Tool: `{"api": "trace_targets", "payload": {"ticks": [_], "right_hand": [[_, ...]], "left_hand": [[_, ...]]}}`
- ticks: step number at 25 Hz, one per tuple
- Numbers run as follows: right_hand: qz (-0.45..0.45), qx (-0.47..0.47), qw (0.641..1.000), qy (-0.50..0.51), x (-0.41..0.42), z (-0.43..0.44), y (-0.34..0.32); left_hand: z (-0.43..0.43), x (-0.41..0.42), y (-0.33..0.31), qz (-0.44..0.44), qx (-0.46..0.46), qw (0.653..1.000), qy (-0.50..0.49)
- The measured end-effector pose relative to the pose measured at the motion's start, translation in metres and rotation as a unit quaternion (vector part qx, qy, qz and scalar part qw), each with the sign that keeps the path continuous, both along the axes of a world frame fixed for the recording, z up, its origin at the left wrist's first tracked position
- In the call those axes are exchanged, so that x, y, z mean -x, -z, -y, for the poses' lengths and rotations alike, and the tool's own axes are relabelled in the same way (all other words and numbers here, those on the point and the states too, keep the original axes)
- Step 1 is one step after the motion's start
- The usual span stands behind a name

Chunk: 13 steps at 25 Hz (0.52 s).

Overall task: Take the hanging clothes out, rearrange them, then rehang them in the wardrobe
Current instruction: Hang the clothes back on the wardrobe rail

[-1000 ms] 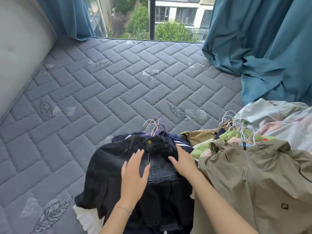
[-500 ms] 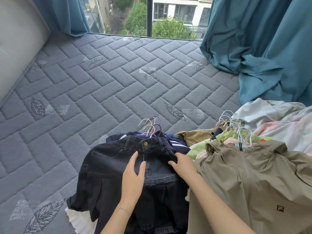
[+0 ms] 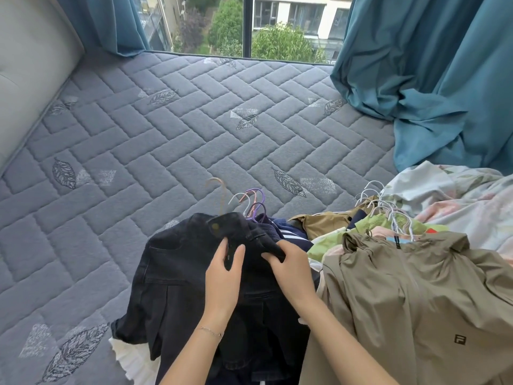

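From my feed I'm looking at a grey quilted mattress [image 3: 172, 140] with leaf prints stitched into it, and a pale padded headboard [image 3: 30, 65] runs up along its left edge. Straight ahead there's a big window [image 3: 277, 26] with daylight coming in, trees and an apartment block outside. A teal curtain [image 3: 111, 23] hangs at its left, and another teal curtain [image 3: 430, 79] is bunched onto the mattress at right, above crumpled floral bedding [image 3: 458, 195].

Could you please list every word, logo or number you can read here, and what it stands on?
"F": a small boxed logo on the chest of the khaki jacket.
The neck tag of that jacket: too small to read.
The button on the black denim garment: too blurred to read.
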State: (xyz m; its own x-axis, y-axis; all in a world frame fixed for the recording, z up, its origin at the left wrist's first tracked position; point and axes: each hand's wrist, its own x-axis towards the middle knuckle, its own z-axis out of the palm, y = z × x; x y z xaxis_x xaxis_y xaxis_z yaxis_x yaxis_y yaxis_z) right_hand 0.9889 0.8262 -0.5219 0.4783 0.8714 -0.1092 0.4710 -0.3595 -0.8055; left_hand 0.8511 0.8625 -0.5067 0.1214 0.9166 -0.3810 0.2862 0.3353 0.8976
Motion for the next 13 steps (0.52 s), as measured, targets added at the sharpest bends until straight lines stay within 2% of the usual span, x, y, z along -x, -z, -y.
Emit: {"api": "trace_targets", "payload": {"ticks": [3, 6, 10, 12, 13], "right_hand": [[-0.005, -0.036, 0.999, -0.011, 0.033, 0.006, -0.019], [-0.024, -0.054, 0.998, -0.021, 0.055, 0.002, -0.025], [-0.062, -0.020, 0.991, -0.113, 0.056, -0.001, -0.032], [-0.092, -0.024, 0.992, -0.080, 0.041, -0.003, -0.024], [-0.075, -0.026, 0.996, -0.048, 0.029, -0.006, -0.015]], "left_hand": [[-0.011, -0.010, -0.012, 0.095, 0.019, 0.993, -0.070], [-0.025, -0.005, -0.012, 0.032, -0.020, 0.991, -0.125], [-0.041, 0.020, -0.003, -0.023, -0.035, 0.989, -0.140], [-0.041, 0.037, 0.012, -0.050, -0.006, 0.990, -0.131], [-0.039, 0.043, 0.020, -0.060, 0.010, 0.990, -0.125]]}}
